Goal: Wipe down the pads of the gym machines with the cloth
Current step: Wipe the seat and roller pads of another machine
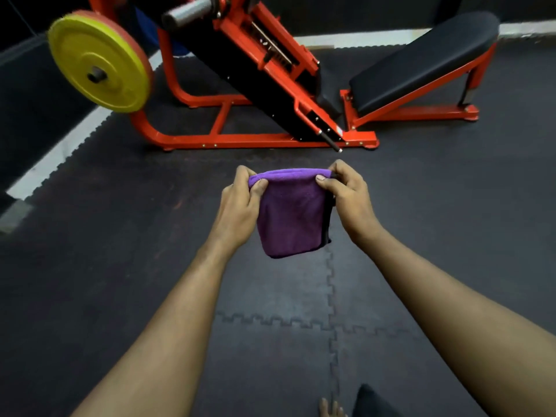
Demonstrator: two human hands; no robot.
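Holds the cloth (pixel 290 215) up over the mat (pixel 120 251), folded, hanging slack from its top edge. Pinches one top corner with the left hand (pixel 240 206), thumb in front and fingers curled behind; pinches the other corner likewise with the right hand (pixel 346 197). Looks light, soft and floppy, probably not slippery; best taken at the corners, or bunched in one palm for wiping. Hangs well apart from the pad (pixel 421 61) of the machine (pixel 240 70). No containers in view.
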